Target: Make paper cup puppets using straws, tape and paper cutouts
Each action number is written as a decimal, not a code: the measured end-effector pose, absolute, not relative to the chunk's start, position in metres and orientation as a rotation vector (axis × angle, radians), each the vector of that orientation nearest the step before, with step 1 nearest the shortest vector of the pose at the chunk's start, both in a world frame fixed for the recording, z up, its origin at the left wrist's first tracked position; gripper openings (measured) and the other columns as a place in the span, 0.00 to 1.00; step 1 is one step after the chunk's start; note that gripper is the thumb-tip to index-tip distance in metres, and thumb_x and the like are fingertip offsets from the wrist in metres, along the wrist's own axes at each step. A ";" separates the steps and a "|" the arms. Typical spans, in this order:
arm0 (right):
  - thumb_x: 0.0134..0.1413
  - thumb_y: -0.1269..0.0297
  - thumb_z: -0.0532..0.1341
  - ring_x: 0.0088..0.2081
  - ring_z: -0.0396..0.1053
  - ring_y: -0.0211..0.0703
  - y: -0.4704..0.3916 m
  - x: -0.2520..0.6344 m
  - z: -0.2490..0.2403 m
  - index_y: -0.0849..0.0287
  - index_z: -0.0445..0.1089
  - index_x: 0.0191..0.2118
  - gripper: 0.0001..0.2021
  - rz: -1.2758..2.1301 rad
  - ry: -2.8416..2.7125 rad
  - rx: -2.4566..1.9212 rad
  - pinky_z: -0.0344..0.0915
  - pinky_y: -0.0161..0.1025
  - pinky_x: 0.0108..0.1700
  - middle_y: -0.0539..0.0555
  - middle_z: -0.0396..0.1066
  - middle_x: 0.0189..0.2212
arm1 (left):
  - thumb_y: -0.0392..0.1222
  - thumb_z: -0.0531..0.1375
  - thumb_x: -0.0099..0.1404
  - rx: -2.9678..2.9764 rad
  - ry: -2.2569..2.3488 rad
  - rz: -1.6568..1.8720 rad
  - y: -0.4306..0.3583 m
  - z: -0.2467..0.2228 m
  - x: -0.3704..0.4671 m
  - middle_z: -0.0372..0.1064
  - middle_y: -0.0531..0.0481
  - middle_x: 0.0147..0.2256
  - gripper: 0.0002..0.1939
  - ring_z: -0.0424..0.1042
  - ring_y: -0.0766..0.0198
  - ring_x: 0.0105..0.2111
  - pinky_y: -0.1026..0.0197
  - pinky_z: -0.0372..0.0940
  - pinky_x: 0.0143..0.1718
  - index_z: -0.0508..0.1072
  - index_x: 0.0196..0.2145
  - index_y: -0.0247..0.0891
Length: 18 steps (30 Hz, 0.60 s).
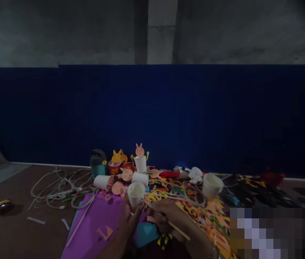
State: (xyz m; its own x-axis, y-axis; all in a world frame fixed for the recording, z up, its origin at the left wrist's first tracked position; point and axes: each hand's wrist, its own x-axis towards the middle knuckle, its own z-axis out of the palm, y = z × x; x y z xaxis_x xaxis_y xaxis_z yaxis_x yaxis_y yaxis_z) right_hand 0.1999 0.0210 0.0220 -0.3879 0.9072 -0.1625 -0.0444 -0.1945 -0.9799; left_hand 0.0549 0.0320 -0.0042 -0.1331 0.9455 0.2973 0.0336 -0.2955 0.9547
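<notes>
In the head view my left hand (128, 217) is wrapped around a white paper cup (135, 196), its open mouth tilted up toward me. My right hand (165, 213) grips a thin pale stick (179, 231); the stick's front end reaches the cup's right side, and I cannot tell whether it touches. Under my hands lie a purple sheet (93, 223) and a teal piece (146, 233). Just behind the held cup are two white cups lying on their sides and round pink paper faces (127, 175). A cup with a pink rabbit-eared head (140, 150) stands behind them.
Colourful paper scraps (192, 212) cover the table on the right, with a larger white cup (212, 185) among them. White cables (60, 189) lie tangled on the left, near a computer mouse (3, 206). A teal bottle (98, 165) stands before the blue partition (152, 115).
</notes>
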 end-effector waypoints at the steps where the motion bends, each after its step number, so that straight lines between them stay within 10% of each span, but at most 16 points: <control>1: 0.48 0.54 0.52 0.10 0.42 0.29 0.022 0.200 0.022 0.61 0.66 0.23 0.16 1.680 -1.321 -1.065 0.42 0.32 0.16 0.41 0.47 0.08 | 0.51 0.60 0.55 1.364 1.174 1.537 0.033 -0.005 0.055 0.73 0.44 0.38 0.28 0.70 0.50 0.44 0.51 0.64 0.47 0.65 0.51 0.37; 9: 0.44 0.69 0.54 0.18 0.47 0.30 0.011 0.206 0.035 0.61 0.51 0.11 0.16 0.759 -1.908 -1.414 0.39 0.33 0.21 0.44 0.47 0.13 | 0.48 0.58 0.59 1.471 1.056 1.402 0.030 -0.007 0.052 0.72 0.44 0.41 0.27 0.69 0.54 0.45 0.52 0.63 0.48 0.60 0.55 0.40; 18: 0.49 0.64 0.51 0.16 0.47 0.31 0.012 0.205 0.041 0.63 0.69 0.21 0.14 1.424 -1.672 -1.291 0.45 0.31 0.20 0.44 0.52 0.11 | 0.52 0.60 0.56 1.455 1.142 1.411 0.033 -0.010 0.046 0.71 0.42 0.41 0.29 0.69 0.50 0.45 0.51 0.63 0.46 0.62 0.51 0.35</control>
